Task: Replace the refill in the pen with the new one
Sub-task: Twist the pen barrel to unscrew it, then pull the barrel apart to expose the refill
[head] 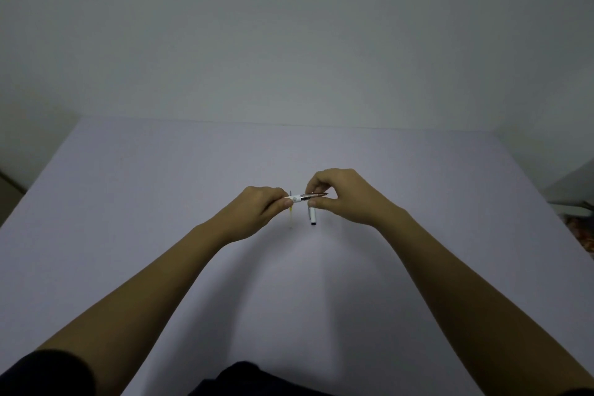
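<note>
The pen (305,197) is held level above the table (160,202), about mid-table and out in front of the person, its white barrel toward the left hand (257,209) and its metallic tip section toward the right hand (340,193). The left hand pinches the white end between thumb and fingers; the right hand pinches the tip section with thumb below and fingers curled over the top. It looks as if the two halves are being twisted at the joint, though whether they are coming apart or going together cannot be told. To do this well, the left hand should lock the barrel while only the right fingertips roll the tip piece, keeping both halves in one straight line so the thread does not bind, and staying low over the table so a loose spring or refill does not roll away. On the table just below lie a thin yellowish stick (291,217), probably a refill, and a white cap-like piece (312,217) with a dark end, just beside each other but apart.
</note>
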### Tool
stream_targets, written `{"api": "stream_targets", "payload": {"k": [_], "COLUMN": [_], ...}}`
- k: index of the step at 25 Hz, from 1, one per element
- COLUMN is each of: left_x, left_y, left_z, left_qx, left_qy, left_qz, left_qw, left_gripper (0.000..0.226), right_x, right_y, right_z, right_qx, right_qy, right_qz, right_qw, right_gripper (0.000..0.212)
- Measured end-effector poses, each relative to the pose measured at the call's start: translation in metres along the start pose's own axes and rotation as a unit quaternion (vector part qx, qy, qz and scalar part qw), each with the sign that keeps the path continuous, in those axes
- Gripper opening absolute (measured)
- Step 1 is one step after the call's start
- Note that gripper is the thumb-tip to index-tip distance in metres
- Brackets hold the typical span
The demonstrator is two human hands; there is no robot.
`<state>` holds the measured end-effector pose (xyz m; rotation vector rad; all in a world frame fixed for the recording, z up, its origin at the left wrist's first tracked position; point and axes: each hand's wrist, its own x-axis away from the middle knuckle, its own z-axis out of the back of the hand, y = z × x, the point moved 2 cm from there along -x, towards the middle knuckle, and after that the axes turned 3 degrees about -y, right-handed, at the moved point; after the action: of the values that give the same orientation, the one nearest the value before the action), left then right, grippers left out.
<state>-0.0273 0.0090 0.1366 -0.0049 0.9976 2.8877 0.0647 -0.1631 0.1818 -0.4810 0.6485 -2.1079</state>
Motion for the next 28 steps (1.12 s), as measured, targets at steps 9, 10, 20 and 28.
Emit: {"api": "stream_targets", "payload": {"k": [9, 10, 20, 28], "left_x": [0.001, 0.001, 0.010, 0.011], "left_y": [0.001, 0.000, -0.005, -0.019], "left_z": [0.002, 0.002, -0.004, -0.022], "left_qx": [0.026, 0.028, 0.153, 0.224], "left_qy": [0.033, 0.036, 0.088, 0.106], "left_qz": [0.013, 0.013, 0.066, 0.137], "left_qw": [0.999, 0.999, 0.982, 0.959], "left_gripper": [0.029, 0.029, 0.025, 0.027], "right_x": [-0.002, -0.001, -0.007, -0.025], "right_y": [0.002, 0.002, 0.006, 0.031], "right_z": [0.001, 0.002, 0.001, -0.001], "right_qx": [-0.032, -0.036, -0.344, -0.585], "right_qy": [0.035, 0.042, 0.113, 0.240], "right_qz": [-0.020, -0.022, -0.060, -0.089], "right_qw": [0.999, 0.998, 0.930, 0.770], "right_gripper": [0.013, 0.018, 0.018, 0.017]}}
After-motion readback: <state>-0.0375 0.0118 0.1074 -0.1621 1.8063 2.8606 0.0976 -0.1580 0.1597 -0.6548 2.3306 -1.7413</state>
